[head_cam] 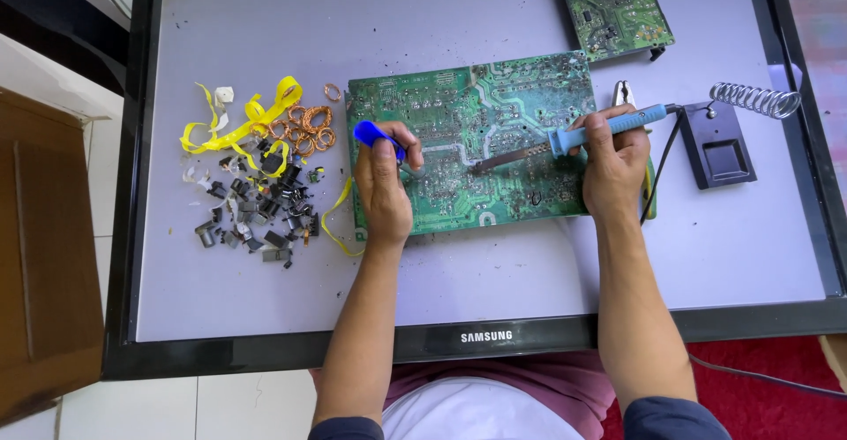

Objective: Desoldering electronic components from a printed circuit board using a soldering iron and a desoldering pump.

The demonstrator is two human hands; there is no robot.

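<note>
The right hand (615, 165) is clamped around a blue-handled soldering iron (565, 142), its tip resting on the large green circuit board (472, 140) lying flat on a grey screen panel (494, 263). The left hand (385, 184) grips a small blue tool (378, 136) at the board's left edge. 1 heap of removed parts (260, 206) sits just left; a second board (613, 6) lies beyond.

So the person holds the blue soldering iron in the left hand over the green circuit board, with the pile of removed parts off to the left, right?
Not quite: the head view shows the blue soldering iron in the right hand, not the left. The left hand holds a small blue-handled tool. The rest stands: the iron's tip is over the green circuit board, and the pile of removed parts lies to the left.
</note>
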